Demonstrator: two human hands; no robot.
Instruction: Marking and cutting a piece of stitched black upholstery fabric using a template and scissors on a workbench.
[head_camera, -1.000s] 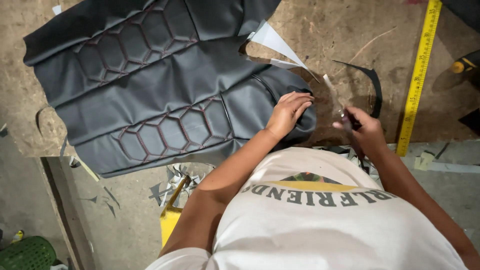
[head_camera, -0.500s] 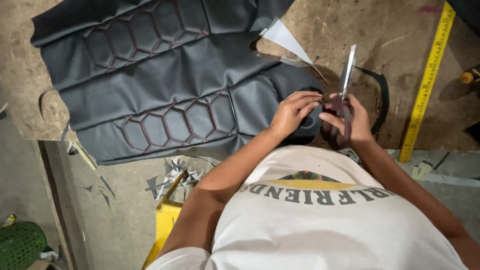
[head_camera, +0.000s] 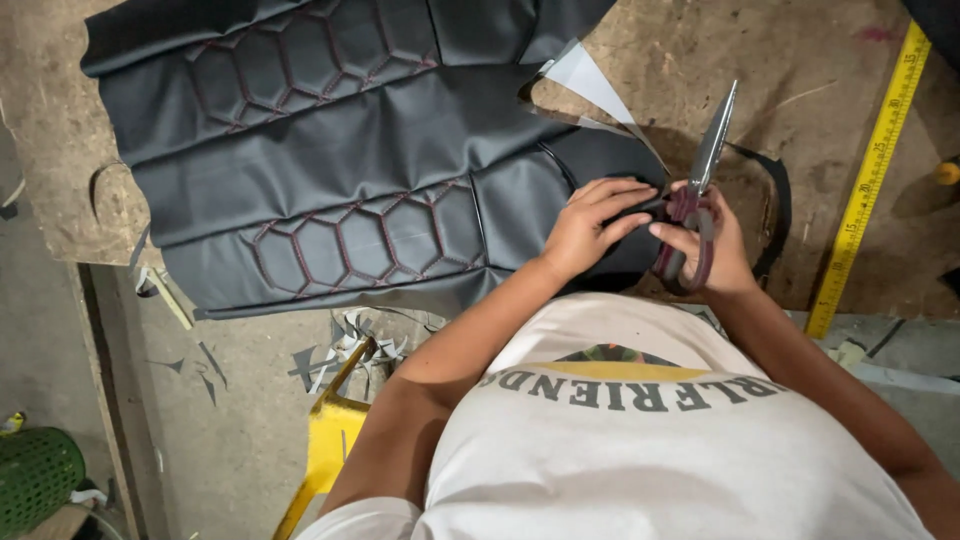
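Scissors (head_camera: 700, 190) in my right hand (head_camera: 712, 250), fingers through the dark red handles, blades together and pointing up and away. Left hand (head_camera: 585, 225) rests fingers-out on the edge of the cover (head_camera: 330, 160) (black, hexagon stitching in red), touching the scissor handles. Cover lies flat on the worktop (head_camera: 800, 70), overhanging its near edge. Yellow tape (head_camera: 865, 190) lies well right.

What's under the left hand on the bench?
The left hand rests on the near right edge of the dark quilted cover, which lies on the worn wooden bench. The right hand holds scissors beside it. The cover's edge beneath the palm is hidden.
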